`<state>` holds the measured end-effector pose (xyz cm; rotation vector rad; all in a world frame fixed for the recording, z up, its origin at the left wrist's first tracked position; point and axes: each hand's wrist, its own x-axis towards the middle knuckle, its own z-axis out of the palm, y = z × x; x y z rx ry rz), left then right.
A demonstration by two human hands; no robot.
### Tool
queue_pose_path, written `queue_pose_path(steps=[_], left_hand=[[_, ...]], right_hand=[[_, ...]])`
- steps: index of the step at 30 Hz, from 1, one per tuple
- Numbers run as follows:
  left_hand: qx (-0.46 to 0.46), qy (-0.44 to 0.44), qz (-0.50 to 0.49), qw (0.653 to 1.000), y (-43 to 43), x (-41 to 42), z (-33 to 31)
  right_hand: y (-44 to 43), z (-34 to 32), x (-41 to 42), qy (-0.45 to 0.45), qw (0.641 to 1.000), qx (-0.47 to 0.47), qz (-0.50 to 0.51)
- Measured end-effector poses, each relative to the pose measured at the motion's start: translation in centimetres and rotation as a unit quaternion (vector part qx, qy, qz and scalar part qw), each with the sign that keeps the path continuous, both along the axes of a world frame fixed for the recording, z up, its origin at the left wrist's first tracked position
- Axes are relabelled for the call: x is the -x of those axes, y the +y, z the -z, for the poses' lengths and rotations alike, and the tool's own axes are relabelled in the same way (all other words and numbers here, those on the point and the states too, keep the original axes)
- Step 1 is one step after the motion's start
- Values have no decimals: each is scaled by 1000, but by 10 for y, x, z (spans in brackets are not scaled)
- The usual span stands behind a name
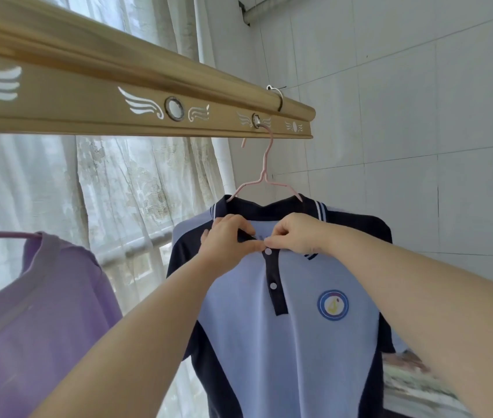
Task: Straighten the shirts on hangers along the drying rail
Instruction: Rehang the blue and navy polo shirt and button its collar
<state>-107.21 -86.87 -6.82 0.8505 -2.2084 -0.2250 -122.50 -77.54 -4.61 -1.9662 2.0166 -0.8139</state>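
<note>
the light blue polo shirt with navy sleeves and side panels (pixel 299 342) hangs facing the camera, right of centre, on a thin pale pink hanger (pixel 265 173). the hanger's hook passes through a round metal-ringed hole near the far end of the gold-coloured metal drying rail (pixel 88 95), which runs from upper left across the view. the shirt's navy collar with white stripes (pixel 269 209) sits over the hanger's shoulders. a navy button placket (pixel 277 291) runs down from the collar with white round buttons (pixel 268 251) showing, and a round blue and yellow badge (pixel 332 305) sits on the chest just to the right of it.

both hands meet at the top of the placket, just below the collar. the left hand (pixel 227 236) has its fingers curled and pinches the dark fabric edge there. the right hand (pixel 296 233) is also curled, thumb and forefinger pinching the placket from the other side, their tips touching the left hand's. the fingers cover the spot, so it may be a top button they hold, but that cannot be told.

to the left, nearer the camera, a lilac t-shirt (pixel 37 312) hangs on a purple hanger (pixel 1 235), well apart from the polo. a silver ring hook (pixel 277 96) loops over the rail's far end. behind are pale lace curtains (pixel 136 191) and a wall of white tiles (pixel 420 116).
</note>
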Motion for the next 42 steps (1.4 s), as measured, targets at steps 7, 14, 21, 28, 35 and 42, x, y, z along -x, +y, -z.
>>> queue_pose_path(steps=[7,14,21,28,35,42], left_hand=[[-39,131,-167,976,-37,-36,-13],[-118,-50,-213,969,-84,-61,-11],[-264,128,-241,925,-89,-50,4],[-332,119,-238,905,-103,-35,47],[-398,112,-217,884,-114,-22,92],[-454,91,-170,870,-79,-1,151]], right_hand=[[13,7,43,205,893,325,234],[21,24,84,69,959,167,218],[25,39,84,-72,892,280,347],[28,80,93,-163,918,104,347],[34,96,98,-47,903,-69,421],[32,126,77,-23,881,-136,452]])
